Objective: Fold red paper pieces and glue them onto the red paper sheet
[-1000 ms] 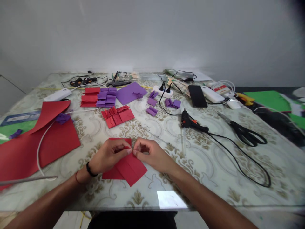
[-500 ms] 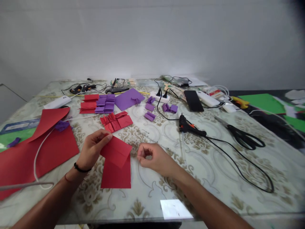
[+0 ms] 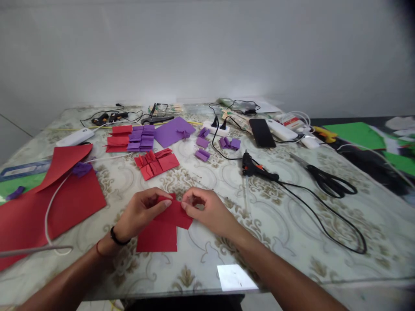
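Note:
Between my two hands a small creased piece of red paper [image 3: 177,212] is held just above the table. My left hand [image 3: 142,212] pinches its left part between thumb and fingers. On its right edge, the thumb and fingers of my right hand [image 3: 207,209] are closed. Partly covered by it, a second red paper sheet [image 3: 157,239] lies flat on the table. Just beyond my hands sits a folded red paper piece [image 3: 157,164] with raised pleats. Behind that are folded red pieces [image 3: 118,140] and folded purple pieces [image 3: 142,139] side by side.
A black glue gun [image 3: 257,169] with its cord and black-handled scissors [image 3: 327,179] lie to the right. Large red paper [image 3: 74,201] covers the left side, crossed by a white cable. Further back are a phone [image 3: 262,133], a power strip [image 3: 215,128] and purple paper [image 3: 170,133].
My left hand has moved right and slightly down with the red paper. My right hand, empty before, has come to the paper's right edge and closed on it.

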A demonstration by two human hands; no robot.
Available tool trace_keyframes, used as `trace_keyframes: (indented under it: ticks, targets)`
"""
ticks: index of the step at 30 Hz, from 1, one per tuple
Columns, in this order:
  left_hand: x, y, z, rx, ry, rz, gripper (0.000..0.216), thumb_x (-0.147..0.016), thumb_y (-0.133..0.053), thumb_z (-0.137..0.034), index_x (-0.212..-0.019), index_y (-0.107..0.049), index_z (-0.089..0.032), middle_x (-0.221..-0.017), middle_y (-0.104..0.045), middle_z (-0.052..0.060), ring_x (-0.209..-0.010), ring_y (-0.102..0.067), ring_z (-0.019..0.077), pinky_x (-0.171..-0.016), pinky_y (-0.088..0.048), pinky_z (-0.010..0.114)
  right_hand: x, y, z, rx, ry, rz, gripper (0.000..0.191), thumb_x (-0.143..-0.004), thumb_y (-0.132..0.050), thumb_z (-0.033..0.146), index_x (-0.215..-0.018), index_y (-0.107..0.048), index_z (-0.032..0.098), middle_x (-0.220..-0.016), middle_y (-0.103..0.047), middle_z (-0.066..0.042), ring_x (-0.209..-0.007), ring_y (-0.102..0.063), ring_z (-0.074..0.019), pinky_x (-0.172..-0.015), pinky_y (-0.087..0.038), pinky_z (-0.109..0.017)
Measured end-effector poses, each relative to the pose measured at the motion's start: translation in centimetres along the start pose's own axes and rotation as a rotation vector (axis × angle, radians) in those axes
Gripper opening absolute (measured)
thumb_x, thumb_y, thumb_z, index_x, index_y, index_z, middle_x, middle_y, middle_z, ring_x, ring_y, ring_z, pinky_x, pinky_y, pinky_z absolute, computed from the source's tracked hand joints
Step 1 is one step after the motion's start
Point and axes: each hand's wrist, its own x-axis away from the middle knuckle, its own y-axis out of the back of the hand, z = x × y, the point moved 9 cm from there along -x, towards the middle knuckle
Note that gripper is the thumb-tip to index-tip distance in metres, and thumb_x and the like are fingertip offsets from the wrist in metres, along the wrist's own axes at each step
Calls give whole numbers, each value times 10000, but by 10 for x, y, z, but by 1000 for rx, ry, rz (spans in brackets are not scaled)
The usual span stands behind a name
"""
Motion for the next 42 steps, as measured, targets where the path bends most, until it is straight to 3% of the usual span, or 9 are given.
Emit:
trace_keyframes:
  ticks: [7,15,22,29,33,37,42]
  targets:
    - [3,-15,0,-180,-23,91,155,-893,-657,-266,-895,-775,-164,-831,-770,32,-744,-668,152,-688,-495,231,3,-4,12,121,62,0,58,-817,-642,142,-803,-676,188,-784,-693,15,-748,-613,-142,-723,-454,-250]
    - [5,-28,-7,-229,-30,207,111,-896,-564,-201,-857,-658,-159,-741,-662,-15,-663,-582,112,-645,-463,208,4,-12,5,66,43,42,99,-731,-620,85,-727,-629,184,-722,-654,28,-701,-605,-131,-673,-471,-225]
    - [5,-18,-10,-330,-46,205,80,-851,-551,-164,-804,-616,-164,-679,-556,-44,-607,-477,94,-583,-394,197,3,1,13,150,55,40,115,-703,-628,70,-710,-640,185,-681,-632,32,-668,-564,-127,-662,-448,-232]
    - [2,-10,-7,-328,-50,211,68,-824,-550,-136,-776,-587,-167,-683,-562,-36,-621,-493,101,-605,-413,210,0,24,17,223,76,13,115,-719,-610,76,-730,-611,191,-713,-633,23,-687,-566,-139,-683,-460,-250]
    - [2,-17,-6,-330,-64,225,77,-792,-544,-113,-779,-593,-171,-701,-588,-34,-635,-523,104,-626,-439,211,2,8,17,225,105,67,117,-807,-673,168,-921,-692,189,-795,-680,-1,-737,-609,-155,-713,-483,-261]
    - [5,-22,-6,-350,-93,219,79,-783,-554,-119,-788,-614,-172,-715,-620,-28,-649,-553,109,-652,-460,217,4,-11,15,256,115,98,54,-842,-672,171,-804,-704,191,-746,-668,6,-699,-595,-139,-661,-451,-241]
    - [6,-20,-12,-340,-122,214,103,-775,-560,-102,-796,-637,-167,-748,-653,-18,-669,-583,111,-674,-477,218,6,-8,22,257,170,51,100,-801,-642,107,-747,-660,189,-705,-623,23,-662,-554,-124,-642,-429,-235]
